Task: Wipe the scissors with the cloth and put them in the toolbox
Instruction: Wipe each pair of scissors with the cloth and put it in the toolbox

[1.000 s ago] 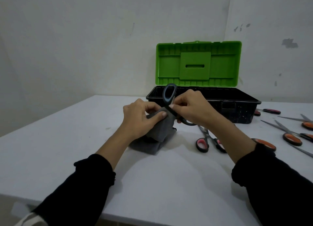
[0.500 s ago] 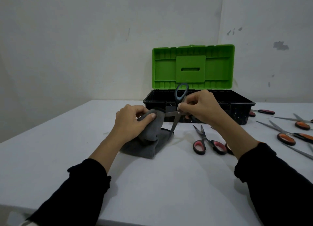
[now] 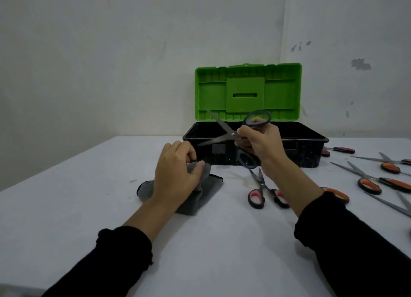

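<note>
My right hand [image 3: 260, 142] holds a pair of grey-handled scissors [image 3: 224, 131] in the air, just in front of the toolbox. Their blades are spread and point left. My left hand [image 3: 178, 174] grips a crumpled grey cloth [image 3: 206, 192] that rests on the white table [image 3: 211, 241]. The scissors are clear of the cloth, up and to its right. The black toolbox [image 3: 311, 151] stands open behind my hands, with its green lid [image 3: 246, 92] upright. I cannot see what lies inside it.
A pair of pink-handled scissors [image 3: 261, 191] lies on the table below my right wrist. Several orange-handled scissors [image 3: 378, 181] and a red-handled pair [image 3: 340, 150] lie to the right of the toolbox. Walls stand close behind the table.
My right hand lifted the scissors off the cloth, turned them so the blades point left and moved them up toward the toolbox. My left hand stayed on the cloth and sank to the table.
</note>
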`<state>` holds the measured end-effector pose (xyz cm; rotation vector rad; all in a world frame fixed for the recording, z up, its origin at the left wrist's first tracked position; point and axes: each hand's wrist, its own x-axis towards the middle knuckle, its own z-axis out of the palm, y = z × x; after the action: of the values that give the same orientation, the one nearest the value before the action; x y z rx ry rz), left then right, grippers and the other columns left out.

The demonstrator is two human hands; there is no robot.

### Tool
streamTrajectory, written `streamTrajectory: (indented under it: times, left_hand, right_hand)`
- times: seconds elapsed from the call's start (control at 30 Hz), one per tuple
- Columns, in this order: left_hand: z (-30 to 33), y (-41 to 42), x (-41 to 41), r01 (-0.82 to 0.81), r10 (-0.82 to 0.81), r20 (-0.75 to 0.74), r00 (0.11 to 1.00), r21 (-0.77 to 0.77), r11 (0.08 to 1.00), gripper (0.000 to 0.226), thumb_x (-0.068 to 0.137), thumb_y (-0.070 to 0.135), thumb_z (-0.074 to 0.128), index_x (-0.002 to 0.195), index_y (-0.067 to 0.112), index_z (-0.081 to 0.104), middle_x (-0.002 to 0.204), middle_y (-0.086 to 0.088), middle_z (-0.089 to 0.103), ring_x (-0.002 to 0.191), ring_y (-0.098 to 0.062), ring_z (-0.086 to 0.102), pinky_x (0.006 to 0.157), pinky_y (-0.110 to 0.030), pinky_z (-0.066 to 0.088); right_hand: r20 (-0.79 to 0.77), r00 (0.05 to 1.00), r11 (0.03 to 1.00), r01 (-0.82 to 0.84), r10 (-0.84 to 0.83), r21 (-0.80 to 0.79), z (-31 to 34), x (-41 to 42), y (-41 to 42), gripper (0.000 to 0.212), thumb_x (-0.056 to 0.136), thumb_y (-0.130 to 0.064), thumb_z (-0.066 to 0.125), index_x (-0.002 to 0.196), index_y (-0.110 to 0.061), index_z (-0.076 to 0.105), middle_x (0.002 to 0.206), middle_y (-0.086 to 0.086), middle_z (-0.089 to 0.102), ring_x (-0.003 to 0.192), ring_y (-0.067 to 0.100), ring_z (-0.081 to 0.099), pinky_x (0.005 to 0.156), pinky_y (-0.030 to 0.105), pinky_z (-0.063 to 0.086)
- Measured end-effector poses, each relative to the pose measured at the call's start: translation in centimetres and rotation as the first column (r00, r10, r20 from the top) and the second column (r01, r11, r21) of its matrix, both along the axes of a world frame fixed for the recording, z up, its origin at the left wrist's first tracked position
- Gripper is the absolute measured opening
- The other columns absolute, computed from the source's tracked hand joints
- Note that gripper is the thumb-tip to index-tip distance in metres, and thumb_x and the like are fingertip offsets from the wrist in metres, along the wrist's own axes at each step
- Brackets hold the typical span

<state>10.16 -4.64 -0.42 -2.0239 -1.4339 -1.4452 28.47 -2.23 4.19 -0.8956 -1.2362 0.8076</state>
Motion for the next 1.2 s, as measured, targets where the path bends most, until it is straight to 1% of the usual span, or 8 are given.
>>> streamTrajectory:
  times: [0.2, 0.37, 0.47, 0.6, 0.73, 0.83, 1.03, 1.2]
  left_hand:
    - [-0.5, -0.5, 3.0, 0.211, -0.204, 0.076, 0.976, -0.093, 0.973, 0.025, 0.09, 0.033, 0.047, 0.088, 0.011, 0.059, 0.078, 0.001, 0.062, 0.073, -0.013, 0.054, 0.063, -0.023, 0.039]
    - [0.3, -0.5, 2.1, 0.23, -0.171, 0.337, 0.926, -0.143, 0.963, 0.013, 0.09, 0.019, 0.059, 0.082, 0.016, 0.069, 0.064, 0.009, 0.066, 0.061, 0.002, 0.06, 0.057, -0.006, 0.041]
    - [0.4, -0.2, 1.4, 0.229, -0.146, 0.4, 0.905, -0.168, 0.959, 0.011, 0.087, 0.02, 0.063, 0.087, 0.016, 0.074, 0.061, 0.015, 0.065, 0.056, 0.006, 0.059, 0.06, -0.009, 0.048]
    - [0.6, -0.2, 1.1, 0.218, -0.127, 0.411, 0.903, -0.183, 0.959, 0.013, 0.086, 0.02, 0.064, 0.087, 0.013, 0.075, 0.058, 0.007, 0.064, 0.057, -0.003, 0.06, 0.06, -0.011, 0.047]
    - [0.6, -0.1, 1.1, 0.199, -0.115, 0.383, 0.917, -0.189, 0.962, 0.018, 0.088, 0.02, 0.062, 0.081, 0.011, 0.074, 0.058, 0.004, 0.065, 0.063, -0.006, 0.062, 0.06, -0.009, 0.044]
    - [0.7, -0.1, 0.9, 0.203, -0.128, 0.385, 0.914, -0.162, 0.966, 0.02, 0.088, 0.02, 0.062, 0.077, 0.008, 0.074, 0.057, 0.002, 0.066, 0.063, -0.008, 0.063, 0.062, -0.014, 0.046]
    - [1.2, 0.0, 1.0, 0.213, -0.124, 0.475, 0.871, -0.14, 0.967, 0.017, 0.088, 0.023, 0.061, 0.088, 0.013, 0.074, 0.06, 0.003, 0.067, 0.061, -0.005, 0.064, 0.069, -0.02, 0.051]
    - [1.4, -0.4, 1.2, 0.244, -0.135, 0.481, 0.866, -0.171, 0.955, 0.019, 0.089, 0.024, 0.06, 0.097, 0.012, 0.073, 0.063, 0.004, 0.067, 0.065, -0.007, 0.065, 0.074, -0.025, 0.053]
  right_hand:
    - [-0.271, 0.956, 0.987, -0.143, 0.117, -0.076, -0.5, -2.4, -0.5, 0.038, 0.08, -0.007, 0.068, 0.058, -0.021, 0.04, 0.067, 0.001, 0.059, 0.053, 0.002, 0.058, 0.06, 0.025, 0.035]
    - [-0.327, 0.915, 0.956, -0.278, 0.236, -0.088, -0.6, -2.8, -0.9, 0.03, 0.09, -0.019, 0.06, 0.062, -0.019, 0.047, 0.071, 0.002, 0.063, 0.058, 0.007, 0.05, 0.054, 0.022, 0.03]
    - [-0.365, 0.908, 0.954, -0.27, 0.207, -0.13, -0.7, -1.9, -0.7, 0.021, 0.094, -0.022, 0.053, 0.075, -0.014, 0.058, 0.068, 0.001, 0.056, 0.055, 0.008, 0.043, 0.052, 0.021, 0.029]
    - [-0.055, 0.994, 0.993, -0.094, 0.09, -0.07, -1.4, -1.0, -0.1, 0.02, 0.088, -0.014, 0.059, 0.069, -0.016, 0.064, 0.065, -0.002, 0.056, 0.06, 0.008, 0.047, 0.058, 0.02, 0.034]
    - [0.331, 0.941, 0.997, 0.052, -0.066, 0.052, -2.4, -1.6, -0.1, 0.015, 0.085, -0.022, 0.066, 0.073, -0.019, 0.074, 0.067, -0.004, 0.07, 0.064, 0.0, 0.06, 0.068, 0.018, 0.045]
    - [0.413, 0.896, 0.985, 0.122, -0.162, 0.121, -2.8, -2.2, -0.3, 0.017, 0.086, -0.023, 0.067, 0.075, -0.014, 0.076, 0.063, 0.004, 0.07, 0.056, 0.004, 0.056, 0.064, 0.023, 0.048]
    - [0.29, 0.917, 0.939, 0.192, -0.275, 0.284, -2.2, -3.4, -0.8, 0.014, 0.078, -0.016, 0.075, 0.089, -0.011, 0.069, 0.077, 0.002, 0.065, 0.063, 0.009, 0.063, 0.062, 0.018, 0.053]
    - [0.522, 0.742, 0.886, 0.212, -0.421, 0.412, -2.5, -3.5, -0.9, 0.019, 0.076, -0.029, 0.076, 0.084, -0.012, 0.074, 0.076, 0.0, 0.065, 0.06, -0.001, 0.05, 0.058, 0.007, 0.039]
